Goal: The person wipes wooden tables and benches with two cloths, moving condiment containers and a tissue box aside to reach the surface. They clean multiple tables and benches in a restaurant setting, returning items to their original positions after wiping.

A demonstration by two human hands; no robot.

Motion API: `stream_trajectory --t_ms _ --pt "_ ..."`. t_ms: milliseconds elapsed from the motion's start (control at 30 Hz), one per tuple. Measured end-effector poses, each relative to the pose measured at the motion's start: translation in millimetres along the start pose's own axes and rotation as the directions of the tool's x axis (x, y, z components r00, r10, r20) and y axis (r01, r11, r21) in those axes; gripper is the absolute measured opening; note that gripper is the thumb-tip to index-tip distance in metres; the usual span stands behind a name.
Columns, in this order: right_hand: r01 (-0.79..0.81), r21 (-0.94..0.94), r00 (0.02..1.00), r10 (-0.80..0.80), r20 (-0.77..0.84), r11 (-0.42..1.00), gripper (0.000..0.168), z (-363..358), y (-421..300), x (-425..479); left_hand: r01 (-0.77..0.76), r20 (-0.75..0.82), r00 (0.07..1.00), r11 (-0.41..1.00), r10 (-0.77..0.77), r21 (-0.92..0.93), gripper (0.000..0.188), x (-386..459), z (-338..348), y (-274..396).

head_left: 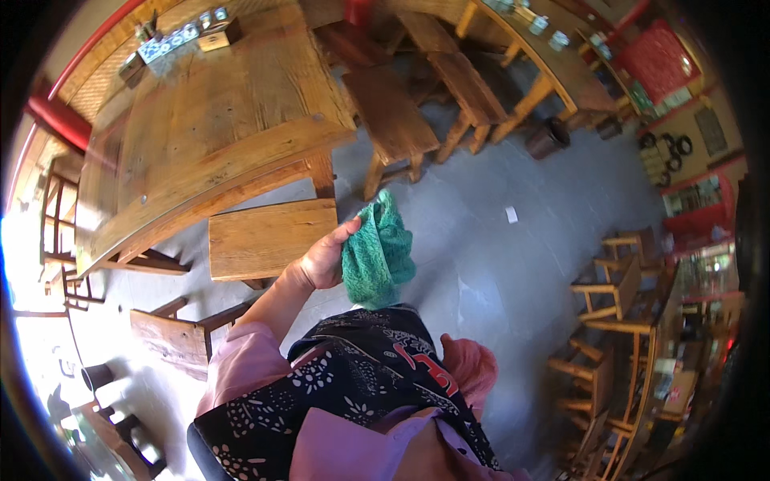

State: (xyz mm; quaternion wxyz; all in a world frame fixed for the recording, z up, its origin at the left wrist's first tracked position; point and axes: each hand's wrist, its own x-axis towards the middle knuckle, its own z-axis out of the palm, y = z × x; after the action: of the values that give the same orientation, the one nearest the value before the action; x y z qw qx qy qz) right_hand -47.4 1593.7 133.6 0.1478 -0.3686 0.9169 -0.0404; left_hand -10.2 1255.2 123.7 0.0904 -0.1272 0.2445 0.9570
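Raised in front of my body, my left hand (328, 255) grips a folded green terry towel (376, 258), with the thumb along its edge. The towel hangs above the grey floor, just right of a wooden bench. A salmon-pink cloth (475, 367) shows at the right side of my dark patterned apron (367, 367); whether it is a towel or a sleeve is unclear. My right hand cannot be made out. To the upper left stands a large wooden table (210, 108), apart from the towel.
A small bench (271, 240) stands by the table's near edge, and brown benches (391, 114) beyond it. A dark bin (547, 138) and a white paper piece (511, 214) are on the floor. Upturned stools (625, 288) line the right. A blue-and-white tray (168, 45) sits on the table.
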Motion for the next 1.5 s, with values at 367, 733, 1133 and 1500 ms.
stream_trajectory --t_ms 367,733,1133,1500 --pt "0.521 -0.321 0.806 -0.331 0.491 0.791 0.024 -76.4 109.2 293.3 -0.849 -0.751 0.253 0.512 0.610 0.130 0.055 42.3 -40.2 33.9" --pt "0.681 -0.334 0.526 -0.753 -0.394 0.651 0.066 -125.9 -72.4 576.1 -0.054 -0.506 -0.335 0.520 0.795 0.853 0.042 31.4 15.1 136.0" --pt "0.977 -0.176 0.117 -0.992 -0.044 0.122 0.055 31.1 -193.3 609.5 0.790 -0.471 -0.007 0.294 0.882 0.538 0.067 125.6 -150.3 158.4" --pt "0.882 -0.253 0.370 -0.917 -0.151 0.397 0.052 -3.8 -260.3 788.9 0.819 -0.407 -0.409 0.526 0.816 0.230 0.076 19.6 -207.0 214.4"
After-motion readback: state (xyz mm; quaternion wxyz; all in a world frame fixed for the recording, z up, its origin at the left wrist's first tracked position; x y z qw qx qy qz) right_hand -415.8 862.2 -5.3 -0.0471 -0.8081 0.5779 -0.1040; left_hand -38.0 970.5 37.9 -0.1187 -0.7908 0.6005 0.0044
